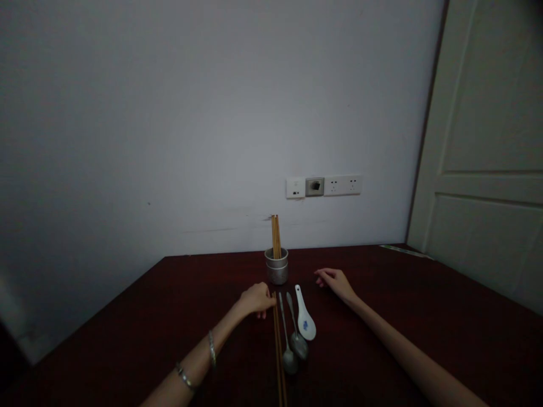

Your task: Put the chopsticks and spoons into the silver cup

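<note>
My left hand is at the upper end of a pair of wooden chopsticks lying on the dark red table. Its fingers are bent, with the fingertips closed at the chopstick ends. Beside the chopsticks, a long-handled metal spoon, a second metal spoon and a white ceramic soup spoon with a blue mark lie in a row. My right hand rests on the table to their right, loosely bent and holding nothing. Behind the spoons, a metal cup holds several upright chopsticks.
The dark red table reaches back to a pale wall with sockets and a switch plate. A panelled door stands at the right. A thin flat strip lies near the table's back right corner.
</note>
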`<act>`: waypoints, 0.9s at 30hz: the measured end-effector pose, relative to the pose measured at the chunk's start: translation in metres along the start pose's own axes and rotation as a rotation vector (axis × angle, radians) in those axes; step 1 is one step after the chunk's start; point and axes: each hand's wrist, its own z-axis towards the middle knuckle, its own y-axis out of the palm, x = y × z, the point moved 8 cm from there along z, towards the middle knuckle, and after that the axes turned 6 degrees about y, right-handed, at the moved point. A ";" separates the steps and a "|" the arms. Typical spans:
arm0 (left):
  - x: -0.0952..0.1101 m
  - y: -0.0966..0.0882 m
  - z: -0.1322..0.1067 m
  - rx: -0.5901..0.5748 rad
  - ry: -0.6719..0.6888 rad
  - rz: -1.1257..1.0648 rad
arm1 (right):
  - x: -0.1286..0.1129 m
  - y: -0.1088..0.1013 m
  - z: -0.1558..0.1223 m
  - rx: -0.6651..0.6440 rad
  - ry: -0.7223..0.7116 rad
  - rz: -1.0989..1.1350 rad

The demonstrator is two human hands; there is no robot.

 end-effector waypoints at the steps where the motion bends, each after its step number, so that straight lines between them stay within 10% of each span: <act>1: 0.001 0.001 -0.001 0.006 -0.014 0.043 | 0.000 0.000 -0.001 0.001 0.001 0.002; 27: 0.012 0.010 -0.001 0.213 -0.061 0.399 | -0.005 0.002 -0.005 -0.012 0.004 -0.038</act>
